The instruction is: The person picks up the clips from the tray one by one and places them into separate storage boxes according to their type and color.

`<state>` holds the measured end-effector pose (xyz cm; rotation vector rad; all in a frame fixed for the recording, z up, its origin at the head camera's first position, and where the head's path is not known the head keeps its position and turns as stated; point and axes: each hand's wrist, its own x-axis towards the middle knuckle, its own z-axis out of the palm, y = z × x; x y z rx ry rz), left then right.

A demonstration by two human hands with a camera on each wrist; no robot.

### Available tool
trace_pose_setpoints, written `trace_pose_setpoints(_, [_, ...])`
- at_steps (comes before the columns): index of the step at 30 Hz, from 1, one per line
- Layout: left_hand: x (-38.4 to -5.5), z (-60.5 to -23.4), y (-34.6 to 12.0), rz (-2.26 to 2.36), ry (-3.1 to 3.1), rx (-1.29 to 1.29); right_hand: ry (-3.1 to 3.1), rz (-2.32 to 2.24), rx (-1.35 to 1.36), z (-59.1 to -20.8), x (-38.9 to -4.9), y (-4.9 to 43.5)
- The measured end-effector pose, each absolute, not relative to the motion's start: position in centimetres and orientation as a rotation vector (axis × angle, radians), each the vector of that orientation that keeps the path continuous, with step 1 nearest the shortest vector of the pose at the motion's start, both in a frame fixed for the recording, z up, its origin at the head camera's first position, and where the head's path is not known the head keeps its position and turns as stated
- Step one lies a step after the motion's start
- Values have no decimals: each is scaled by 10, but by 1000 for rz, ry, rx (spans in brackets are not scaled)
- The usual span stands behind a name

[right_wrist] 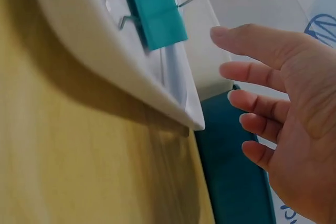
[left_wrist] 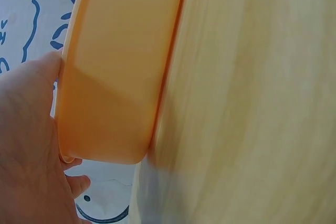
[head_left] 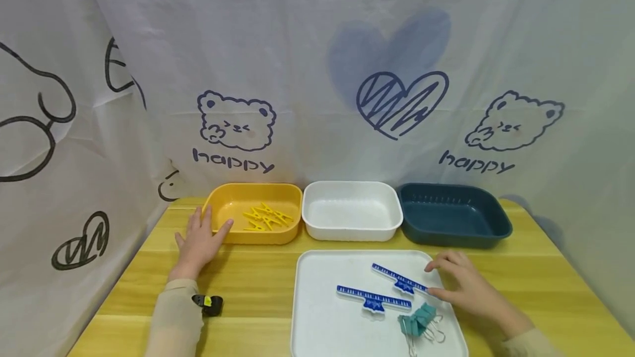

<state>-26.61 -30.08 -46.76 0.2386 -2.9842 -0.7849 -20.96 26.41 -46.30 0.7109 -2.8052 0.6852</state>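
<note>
**Two blue ruler clips (head_left: 404, 287) lie beside a relaxed right grip (head_left: 473, 288)**

Its fingers loosely spread and holding nothing, the right grip hovers at the edge of one white tray (head_left: 312, 274). One clip's end lies by its thumb, contact unclear; the other sits farther left. Both are long blue bars with pale ruler markings and a blue tab at mid-length. Teal binder clips (head_left: 419, 319), too overlapped to count, lie on its near side. Three bins line the counter (head_left: 248, 280): dark teal bin (head_left: 453, 239) beyond that grip, white bin (head_left: 352, 233) farther left, yellow bin (head_left: 268, 237) under the unclenched left grip (head_left: 198, 241), touching its rim.
</note>
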Motion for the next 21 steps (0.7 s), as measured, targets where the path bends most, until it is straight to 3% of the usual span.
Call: trace_pose_setpoints(21, [-266,-465,-300,-812,-2982,241,-2988,635,750,-472,-216,275])
